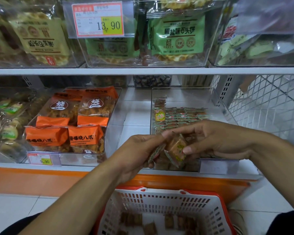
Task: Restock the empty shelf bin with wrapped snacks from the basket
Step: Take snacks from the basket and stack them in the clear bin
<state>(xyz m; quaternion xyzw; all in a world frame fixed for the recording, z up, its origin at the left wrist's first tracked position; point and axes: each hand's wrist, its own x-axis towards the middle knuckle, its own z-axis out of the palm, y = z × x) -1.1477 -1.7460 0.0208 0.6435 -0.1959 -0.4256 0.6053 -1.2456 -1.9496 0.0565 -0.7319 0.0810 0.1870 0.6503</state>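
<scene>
Wrapped snacks [176,147] sit pinched between your two hands just in front of the clear shelf bin [183,97], above the front edge of the lower shelf [136,114]. Your left hand [137,150] curls its fingers round one small packet held edge-on, and your right hand [215,141] grips a few more, thumb pressed on the orange-and-green wrapper; the two hands touch at the fingertips. Behind them the bin already holds neat rows of the same packets along its back half, with one packet standing upright at its left wall; its front part is hidden by your hands. Between this bin and the bin of orange bags [71,122] to the left lies a bare strip of white shelf, giving room on your left side. On the right, the bin's wall stands close to the white wire mesh panel [265,102] at the shelf's end, so space there is tight. Below your wrists, the red-rimmed white basket [159,195] sits near the shelf's orange front edge, with several brown packets scattered on its floor.
</scene>
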